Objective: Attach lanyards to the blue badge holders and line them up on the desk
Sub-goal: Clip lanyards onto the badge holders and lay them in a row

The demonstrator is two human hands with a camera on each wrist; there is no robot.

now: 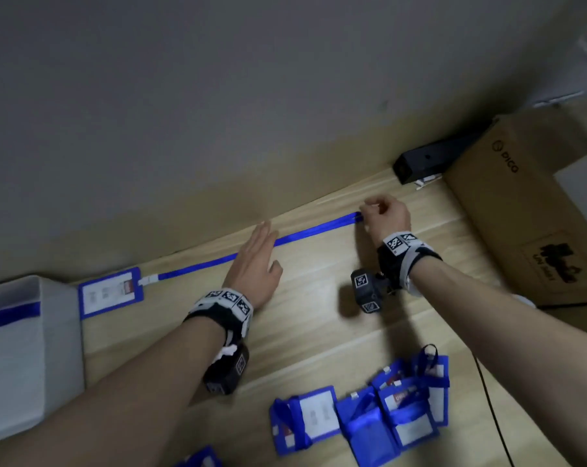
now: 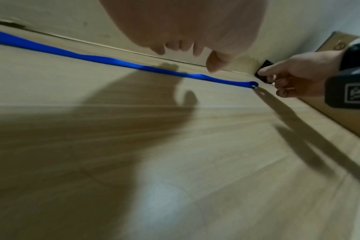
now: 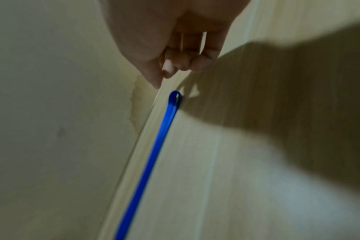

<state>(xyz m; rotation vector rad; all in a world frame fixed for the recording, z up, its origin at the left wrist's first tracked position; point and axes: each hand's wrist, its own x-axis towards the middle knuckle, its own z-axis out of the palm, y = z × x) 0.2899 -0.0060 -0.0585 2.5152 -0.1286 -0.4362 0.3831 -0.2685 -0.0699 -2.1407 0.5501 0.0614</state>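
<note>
A blue badge holder (image 1: 110, 293) with a white card lies at the desk's back left. Its blue lanyard (image 1: 305, 232) stretches straight to the right along the wall. My left hand (image 1: 256, 261) hovers flat over the strap's middle with fingers straight; the left wrist view shows its shadow on the desk under it. My right hand (image 1: 383, 214) sits at the strap's looped end (image 3: 175, 97) with fingers curled. In the right wrist view its fingertips (image 3: 169, 71) stay just above the loop, which lies on the desk with nothing gripping it. A pile of several blue badge holders (image 1: 369, 412) with folded lanyards lies near me.
A grey box (image 1: 26, 348) with a blue strap over its rim stands at the left. A cardboard box (image 1: 521, 203) and a black device (image 1: 426, 160) fill the back right corner. A black cable (image 1: 490, 399) runs down the right. The wooden desk (image 1: 319, 315) meets the wall behind.
</note>
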